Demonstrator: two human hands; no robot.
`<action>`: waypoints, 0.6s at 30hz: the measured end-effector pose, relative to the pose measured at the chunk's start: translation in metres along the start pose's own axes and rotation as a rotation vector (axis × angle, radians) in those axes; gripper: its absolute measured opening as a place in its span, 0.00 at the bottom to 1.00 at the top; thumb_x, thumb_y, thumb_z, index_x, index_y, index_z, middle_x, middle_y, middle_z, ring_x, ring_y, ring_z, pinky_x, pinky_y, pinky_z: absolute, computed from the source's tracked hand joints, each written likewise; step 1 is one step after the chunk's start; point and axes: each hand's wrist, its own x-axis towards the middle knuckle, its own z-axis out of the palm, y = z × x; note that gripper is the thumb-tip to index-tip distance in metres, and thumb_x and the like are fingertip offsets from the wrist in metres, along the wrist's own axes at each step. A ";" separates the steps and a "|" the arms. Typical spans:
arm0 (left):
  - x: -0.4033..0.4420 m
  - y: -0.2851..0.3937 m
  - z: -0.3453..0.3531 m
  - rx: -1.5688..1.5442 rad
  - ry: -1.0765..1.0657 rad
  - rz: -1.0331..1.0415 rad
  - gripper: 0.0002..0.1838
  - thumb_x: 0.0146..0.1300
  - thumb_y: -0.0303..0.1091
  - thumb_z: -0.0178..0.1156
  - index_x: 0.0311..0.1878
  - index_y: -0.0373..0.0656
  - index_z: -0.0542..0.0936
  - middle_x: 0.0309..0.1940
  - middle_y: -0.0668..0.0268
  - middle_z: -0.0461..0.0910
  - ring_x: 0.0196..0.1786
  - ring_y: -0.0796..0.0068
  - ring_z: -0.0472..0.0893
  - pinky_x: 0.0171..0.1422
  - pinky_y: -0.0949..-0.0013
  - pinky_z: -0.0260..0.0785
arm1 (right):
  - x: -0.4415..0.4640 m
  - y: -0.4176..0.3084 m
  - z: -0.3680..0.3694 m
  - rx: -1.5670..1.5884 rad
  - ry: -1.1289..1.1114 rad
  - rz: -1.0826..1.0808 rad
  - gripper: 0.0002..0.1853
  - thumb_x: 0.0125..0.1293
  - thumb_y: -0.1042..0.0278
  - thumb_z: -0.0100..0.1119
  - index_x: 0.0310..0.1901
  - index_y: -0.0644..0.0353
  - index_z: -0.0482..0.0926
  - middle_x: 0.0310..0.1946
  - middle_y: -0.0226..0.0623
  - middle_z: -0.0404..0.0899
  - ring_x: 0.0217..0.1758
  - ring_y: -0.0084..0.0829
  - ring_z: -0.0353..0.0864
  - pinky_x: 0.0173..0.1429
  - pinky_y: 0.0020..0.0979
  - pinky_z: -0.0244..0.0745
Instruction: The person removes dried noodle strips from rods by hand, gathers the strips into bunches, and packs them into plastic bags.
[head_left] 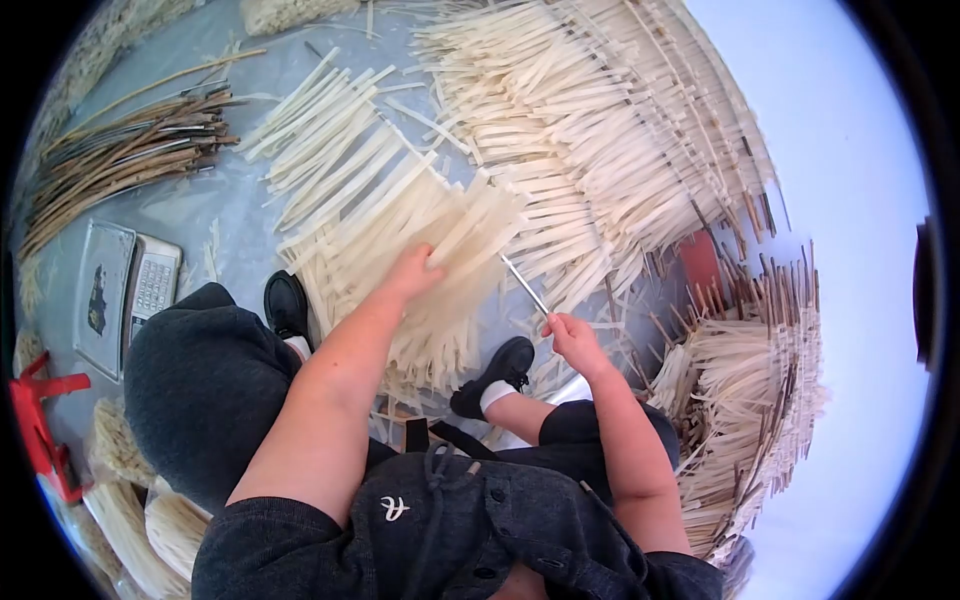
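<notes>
Long, pale, flat dried noodles [425, 335] lie in a thick layer in front of me, between my feet. My left hand [412, 274] grips a bunch at the upper part of this layer; some of its fingers are hidden among the strips. In my right hand [575, 342], a thin metal rod [525, 284] is held by its near end. The rod slants up and left, and its far end meets the noodles' right edge.
Rows of noodles on rods [590, 130] fill the upper right, with another stack [760, 370] at right. Brown sticks [140, 150] lie at upper left, above a scale [150, 285]. A red plastic object [40, 420] and bagged noodles [130, 530] are at lower left.
</notes>
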 end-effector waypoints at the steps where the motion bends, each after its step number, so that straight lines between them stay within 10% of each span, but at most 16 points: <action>1: -0.003 0.005 -0.001 -0.004 0.001 0.000 0.35 0.55 0.50 0.64 0.63 0.44 0.70 0.55 0.48 0.76 0.59 0.52 0.75 0.62 0.58 0.67 | 0.000 -0.001 -0.001 -0.014 -0.001 0.002 0.21 0.73 0.51 0.48 0.33 0.60 0.80 0.16 0.30 0.70 0.21 0.22 0.68 0.30 0.30 0.67; 7: -0.013 0.055 -0.014 0.074 0.185 0.041 0.26 0.61 0.50 0.60 0.58 0.47 0.71 0.48 0.49 0.80 0.50 0.48 0.79 0.55 0.54 0.70 | 0.002 0.007 -0.004 -0.009 -0.069 0.017 0.21 0.73 0.51 0.47 0.35 0.61 0.80 0.17 0.30 0.69 0.21 0.23 0.68 0.31 0.30 0.68; 18: 0.009 0.020 -0.025 0.215 -0.132 -0.107 0.29 0.56 0.59 0.63 0.50 0.45 0.81 0.45 0.54 0.82 0.49 0.56 0.80 0.54 0.59 0.70 | 0.002 0.006 -0.004 0.106 -0.108 0.036 0.20 0.73 0.53 0.47 0.34 0.61 0.81 0.16 0.27 0.67 0.21 0.19 0.66 0.29 0.27 0.65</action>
